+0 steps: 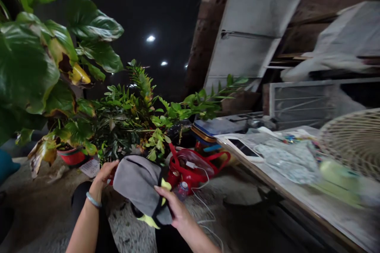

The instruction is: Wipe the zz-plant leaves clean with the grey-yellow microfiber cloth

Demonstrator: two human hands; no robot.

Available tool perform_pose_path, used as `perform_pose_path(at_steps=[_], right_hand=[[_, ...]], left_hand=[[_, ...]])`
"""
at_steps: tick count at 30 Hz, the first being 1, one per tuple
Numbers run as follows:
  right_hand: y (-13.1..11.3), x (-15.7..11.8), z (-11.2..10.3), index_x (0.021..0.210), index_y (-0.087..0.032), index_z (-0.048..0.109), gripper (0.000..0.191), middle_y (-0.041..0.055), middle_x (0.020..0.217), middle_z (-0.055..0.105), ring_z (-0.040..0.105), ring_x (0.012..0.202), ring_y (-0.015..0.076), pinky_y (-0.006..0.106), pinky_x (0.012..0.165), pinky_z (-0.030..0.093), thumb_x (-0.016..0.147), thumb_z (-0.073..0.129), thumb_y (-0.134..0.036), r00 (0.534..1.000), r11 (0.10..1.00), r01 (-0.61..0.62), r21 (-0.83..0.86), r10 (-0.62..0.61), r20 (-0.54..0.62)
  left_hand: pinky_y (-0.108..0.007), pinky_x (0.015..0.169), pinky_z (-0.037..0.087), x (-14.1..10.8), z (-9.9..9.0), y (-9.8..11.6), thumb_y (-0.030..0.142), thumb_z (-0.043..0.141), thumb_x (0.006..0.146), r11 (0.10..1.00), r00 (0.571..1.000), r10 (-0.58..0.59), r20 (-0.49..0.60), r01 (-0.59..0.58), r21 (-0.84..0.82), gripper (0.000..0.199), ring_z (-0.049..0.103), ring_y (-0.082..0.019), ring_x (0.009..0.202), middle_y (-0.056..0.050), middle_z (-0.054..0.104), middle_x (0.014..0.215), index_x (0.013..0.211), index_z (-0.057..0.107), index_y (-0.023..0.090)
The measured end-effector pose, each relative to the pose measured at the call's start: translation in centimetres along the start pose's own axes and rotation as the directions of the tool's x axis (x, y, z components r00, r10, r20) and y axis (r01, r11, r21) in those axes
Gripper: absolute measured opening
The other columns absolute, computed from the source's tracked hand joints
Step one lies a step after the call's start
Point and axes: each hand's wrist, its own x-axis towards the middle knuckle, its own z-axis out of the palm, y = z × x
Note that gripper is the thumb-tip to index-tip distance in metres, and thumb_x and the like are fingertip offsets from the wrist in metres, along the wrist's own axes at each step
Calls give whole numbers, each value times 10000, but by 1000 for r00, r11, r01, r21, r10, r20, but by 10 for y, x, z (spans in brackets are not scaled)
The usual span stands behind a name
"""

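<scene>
A soft grey cloth piece (138,184), rounded like a cap, with black edging and yellow-green flaps, is held up over my lap. My left hand (107,172), below a pale bracelet, grips its left edge, with most of the fingers hidden behind it. On the lower right edge, my right hand (175,205) is closed, its thumb lying on top beside a yellow-green flap. The fingers underneath are out of sight. I cannot tell exactly what kind of item the cloth is.
Beyond my hands stands a red bag (192,164) with a white cable (208,205) trailing from it, beside a clear bottle (181,191). Leafy plants (133,114) fill the left and middle. On the right, a table (285,193) bears a phone (244,148) and a fan (353,142).
</scene>
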Motion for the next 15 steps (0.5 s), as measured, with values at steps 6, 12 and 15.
perform_pose_path(at_steps=[6, 12, 15], right_hand=[[-22, -15, -76, 797, -174, 751, 290, 88, 746, 806, 791, 868, 332, 451, 897, 611, 572, 910, -262, 981, 959, 147, 242, -111, -156], [-118, 6, -114, 977, -254, 731, 216, -1, 781, 811, 783, 726, 242, 457, 857, 638, 762, 749, -236, 804, 692, 584, 424, -420, -420], [-152, 28, -87, 989, -260, 727, 175, 4, 817, 817, 787, 787, 251, 496, 860, 630, 818, 693, -270, 826, 656, 563, 502, -474, -306]], left_hand=[[-329, 701, 555, -18, 43, 23, 483, 849, 698, 942, 969, 216, 117, -175, -288, 439, 695, -243, 880, -162, 768, 1149, 1010, 807, 178], [-385, 928, 516, -6, 106, 74, 435, 847, 695, 939, 937, 341, 76, -343, 14, 497, 608, -335, 1235, -131, 673, 1388, 1144, 799, 226], [-370, 940, 488, 6, 135, 90, 383, 838, 675, 912, 936, 321, 143, -347, 221, 391, 621, -326, 1197, -123, 742, 1256, 1022, 834, 201]])
